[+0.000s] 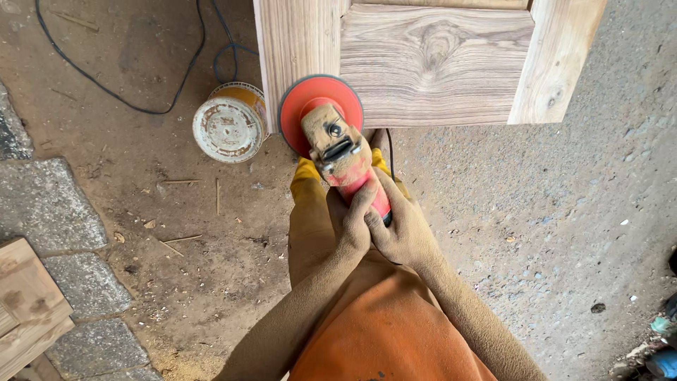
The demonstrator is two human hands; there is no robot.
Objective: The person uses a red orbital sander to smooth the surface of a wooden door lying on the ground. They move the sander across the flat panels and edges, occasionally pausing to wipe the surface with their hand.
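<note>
Head view: both hands wrap the red body of an angle grinder (345,159), one stacked against the other. The left hand (350,224) closes its fingers (361,204) around the near end of the handle, and the right hand (403,231) clamps its fingers (376,224) over them from the other side. This doubled grip looks chosen to steady a heavy, vibrating tool. Both hands and forearms are coated in pale sawdust.

Just beyond the fingers, the tool's red sanding disc (319,106) lies against the lower left corner of a wooden door panel (430,63), overlapping the frame's edge; whether it presses flat I cannot tell. The panel lies raised, well beyond the fingers, likely so its face meets the disc at working height.

Left of the fingers and apart from them, a dusty round tin (229,125) sits on the dirt floor (176,233). A black cable (127,99) trails across the floor farther left.
</note>
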